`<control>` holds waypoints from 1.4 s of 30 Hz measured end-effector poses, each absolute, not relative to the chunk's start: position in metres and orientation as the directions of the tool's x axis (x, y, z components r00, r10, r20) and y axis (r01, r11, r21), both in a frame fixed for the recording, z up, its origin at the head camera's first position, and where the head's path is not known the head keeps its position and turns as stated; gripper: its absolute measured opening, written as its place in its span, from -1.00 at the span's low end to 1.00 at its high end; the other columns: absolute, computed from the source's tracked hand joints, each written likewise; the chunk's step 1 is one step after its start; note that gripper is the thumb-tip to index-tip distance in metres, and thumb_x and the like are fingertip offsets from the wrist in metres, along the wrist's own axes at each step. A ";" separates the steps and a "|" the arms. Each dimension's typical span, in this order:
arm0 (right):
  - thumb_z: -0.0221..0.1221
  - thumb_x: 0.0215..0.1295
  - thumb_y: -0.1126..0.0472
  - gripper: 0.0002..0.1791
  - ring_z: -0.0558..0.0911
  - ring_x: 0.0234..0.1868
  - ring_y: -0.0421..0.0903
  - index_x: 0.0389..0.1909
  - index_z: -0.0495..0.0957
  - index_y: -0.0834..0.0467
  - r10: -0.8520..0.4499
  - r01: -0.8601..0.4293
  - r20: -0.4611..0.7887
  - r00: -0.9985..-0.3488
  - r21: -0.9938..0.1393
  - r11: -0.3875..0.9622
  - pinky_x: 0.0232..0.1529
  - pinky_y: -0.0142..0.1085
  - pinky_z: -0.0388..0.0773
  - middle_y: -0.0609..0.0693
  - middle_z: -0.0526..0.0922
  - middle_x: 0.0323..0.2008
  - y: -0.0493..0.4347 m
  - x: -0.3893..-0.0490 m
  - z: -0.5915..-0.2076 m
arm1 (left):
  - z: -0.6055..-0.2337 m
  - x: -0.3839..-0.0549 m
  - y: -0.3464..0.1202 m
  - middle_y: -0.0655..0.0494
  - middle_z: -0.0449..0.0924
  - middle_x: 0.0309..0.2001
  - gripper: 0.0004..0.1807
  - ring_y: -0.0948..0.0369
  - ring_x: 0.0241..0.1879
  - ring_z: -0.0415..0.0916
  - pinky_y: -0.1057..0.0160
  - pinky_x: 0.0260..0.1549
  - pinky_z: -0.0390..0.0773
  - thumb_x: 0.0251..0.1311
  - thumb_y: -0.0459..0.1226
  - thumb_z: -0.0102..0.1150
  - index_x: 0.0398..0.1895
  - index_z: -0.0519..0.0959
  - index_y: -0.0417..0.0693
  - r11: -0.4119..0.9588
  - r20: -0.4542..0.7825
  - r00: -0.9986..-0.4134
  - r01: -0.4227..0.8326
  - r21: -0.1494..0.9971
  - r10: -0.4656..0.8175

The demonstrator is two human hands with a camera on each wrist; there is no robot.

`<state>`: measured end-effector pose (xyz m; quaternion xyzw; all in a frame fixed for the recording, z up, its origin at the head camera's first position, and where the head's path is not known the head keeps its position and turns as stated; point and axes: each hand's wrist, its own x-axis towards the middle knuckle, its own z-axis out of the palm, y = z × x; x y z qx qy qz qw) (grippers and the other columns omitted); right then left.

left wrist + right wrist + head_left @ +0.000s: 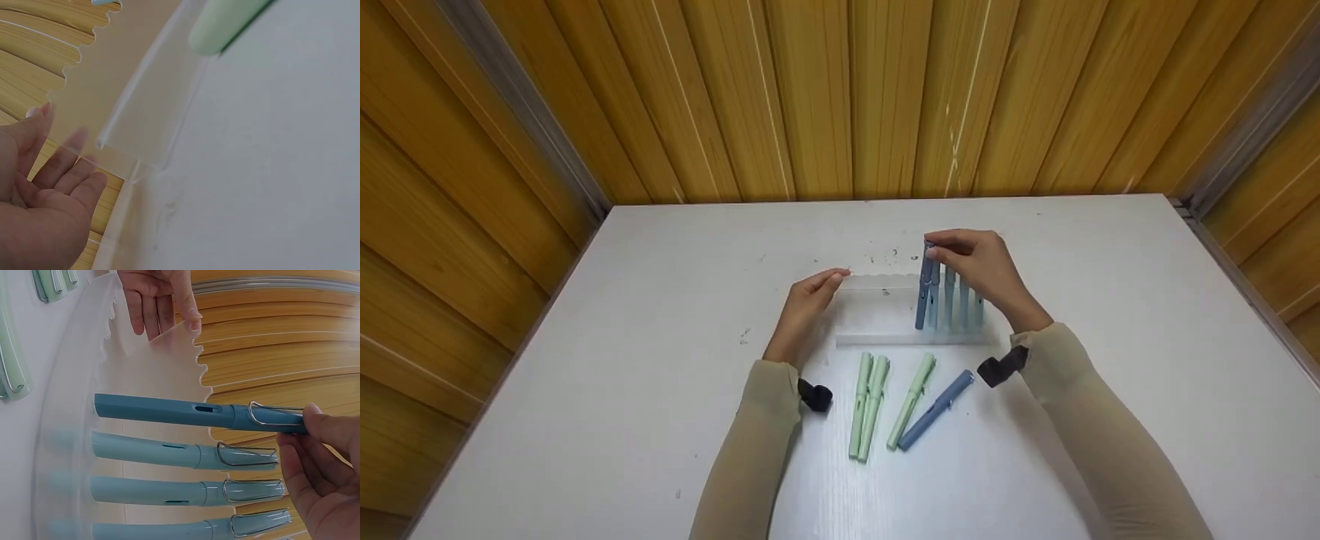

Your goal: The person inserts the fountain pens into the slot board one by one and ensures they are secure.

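Note:
My left hand pinches the upper left corner of a translucent pen stand, whose scalloped top edge shows in the left wrist view. With thumb and fingers my right hand grips a dark blue pen by its cap end. The pen's other end is at the stand's front lip, just left of a row of light blue pens leaning in the notches. In front of the stand lie three light green pens and another dark blue pen.
The white table reaches back to a yellow wood-look panel wall, with more panels at both sides. Black wrist cameras sit on both sleeves, close to the loose pens.

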<state>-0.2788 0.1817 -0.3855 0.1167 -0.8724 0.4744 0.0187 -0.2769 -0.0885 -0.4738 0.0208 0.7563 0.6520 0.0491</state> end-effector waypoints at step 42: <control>0.29 0.20 0.26 -0.70 0.58 0.06 0.03 -0.04 0.66 0.22 -0.437 -0.624 0.450 -0.779 -0.485 0.612 0.13 -0.08 0.51 0.09 0.71 -0.07 0.177 -0.288 -0.396 | -0.473 -0.278 -0.089 0.19 0.53 0.21 -0.60 0.18 0.32 0.34 0.05 0.34 0.27 0.30 0.09 0.08 0.06 0.62 0.16 0.155 -0.041 -0.994 -0.025 0.988 0.099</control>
